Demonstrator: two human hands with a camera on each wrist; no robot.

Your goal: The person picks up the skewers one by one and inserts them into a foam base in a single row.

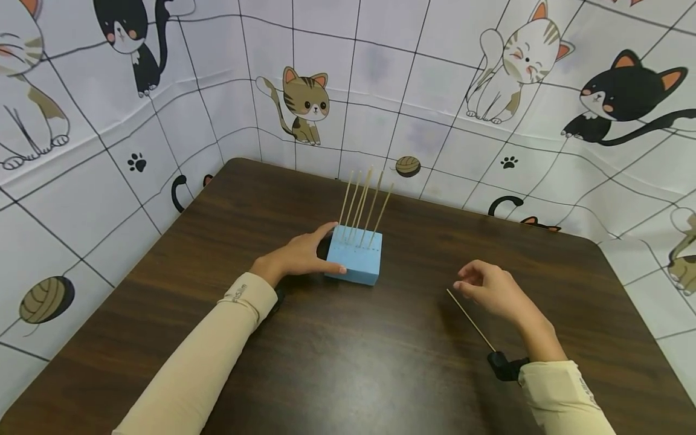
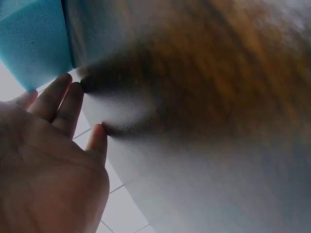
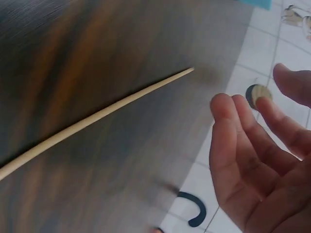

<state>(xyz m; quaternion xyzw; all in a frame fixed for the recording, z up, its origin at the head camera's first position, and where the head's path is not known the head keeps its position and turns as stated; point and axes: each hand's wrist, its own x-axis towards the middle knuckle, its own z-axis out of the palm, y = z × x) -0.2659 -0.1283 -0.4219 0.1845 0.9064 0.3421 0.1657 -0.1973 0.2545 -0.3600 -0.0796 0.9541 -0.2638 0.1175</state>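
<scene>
A light blue foam block [image 1: 354, 260] sits on the table with several thin wooden sticks [image 1: 361, 208] standing in its top, some leaning. My left hand [image 1: 296, 254] holds the block from its left side, thumb along the front and index finger at the back corner. The left wrist view shows the other fingers [image 2: 68, 109] spread, with fingertips close by the block. Over the table's right side hovers my right hand [image 1: 492, 290], fingers loosely bent and nothing between them. Beneath it lies a single wooden stick [image 3: 104, 112], its near end hidden by the wrist camera in the head view.
The dark brown wooden table [image 1: 337, 356] has rounded far corners. Behind and to the left hangs a white sheet [image 1: 380, 78] with a grid and cartoon cats. A black wrist camera [image 1: 505, 367] is strapped at my right wrist.
</scene>
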